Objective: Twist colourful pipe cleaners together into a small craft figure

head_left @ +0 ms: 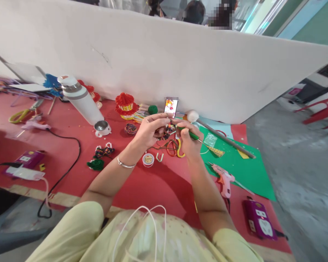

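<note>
**Two-Hand Hold: Multicolored Yarn Piece and Green-Handled Tool**

Far left, yellow-handled scissors lie beside a pink glue gun; a purple socket box sits nearer the person. A white flask stands left of a small metal-lined cup. Nearer the person lie a beaded yarn bundle and a green yarn bundle. A red fringed ornament occupies the far side, near the white partition. A white spool lies to the right of the left forearm.

At center, the left hand has its fingers curled, grasping a dark multicolored yarn piece above the red table. Fingers partly cover the piece; its long axis cannot be determined. A phone is upright behind it, screen lit.

The right hand grasps a green-handled tool between thumb and bent fingers, fingertips close to the yarn piece. The tool's long axis runs obliquely from far left to near right. Its handle's far-left end is hidden at the fingers; the exposed thin shaft points right and toward the person.

Right of the hands, a grey rod lies obliquely over a green sheet. A second glue gun points its nozzle away from the person and left. Far right, a second socket box rests near the table edge.
</note>
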### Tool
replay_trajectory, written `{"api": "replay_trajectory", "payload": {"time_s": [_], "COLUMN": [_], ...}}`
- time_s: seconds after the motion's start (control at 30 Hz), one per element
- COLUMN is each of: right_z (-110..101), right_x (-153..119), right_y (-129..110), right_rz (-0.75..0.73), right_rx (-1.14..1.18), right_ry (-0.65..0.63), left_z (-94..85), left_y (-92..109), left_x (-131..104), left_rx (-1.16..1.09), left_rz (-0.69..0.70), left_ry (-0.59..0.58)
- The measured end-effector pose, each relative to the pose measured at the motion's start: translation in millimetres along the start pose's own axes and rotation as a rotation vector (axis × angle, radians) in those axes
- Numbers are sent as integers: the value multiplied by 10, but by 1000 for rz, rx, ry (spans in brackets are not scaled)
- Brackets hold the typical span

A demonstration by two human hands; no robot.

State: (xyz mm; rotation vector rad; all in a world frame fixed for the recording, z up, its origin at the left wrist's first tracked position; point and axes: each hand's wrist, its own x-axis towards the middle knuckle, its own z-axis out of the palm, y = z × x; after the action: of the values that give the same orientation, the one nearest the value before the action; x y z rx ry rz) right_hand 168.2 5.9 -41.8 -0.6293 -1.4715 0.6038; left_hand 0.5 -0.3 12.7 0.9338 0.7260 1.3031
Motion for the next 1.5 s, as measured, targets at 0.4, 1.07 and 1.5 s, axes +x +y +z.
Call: {"api": "replay_trajectory", "payload": {"time_s": [0.4, 1.07, 1.5], "right_z": [-13, -186, -457], "right_x": [-40, 105, 211], "right_y": [22, 66, -146], "right_rz": [-381, -463, -300], "right_rx": [-407, -242, -172], "right_ry": [31, -96, -350], "left_z": [81, -81, -272], "left_y": [-213, 32, 73], "left_x": [23, 30, 97], "left_rx": [193, -106, 61], "left_rz": [280, -184, -215], "left_ry": [194, -115, -176]}}
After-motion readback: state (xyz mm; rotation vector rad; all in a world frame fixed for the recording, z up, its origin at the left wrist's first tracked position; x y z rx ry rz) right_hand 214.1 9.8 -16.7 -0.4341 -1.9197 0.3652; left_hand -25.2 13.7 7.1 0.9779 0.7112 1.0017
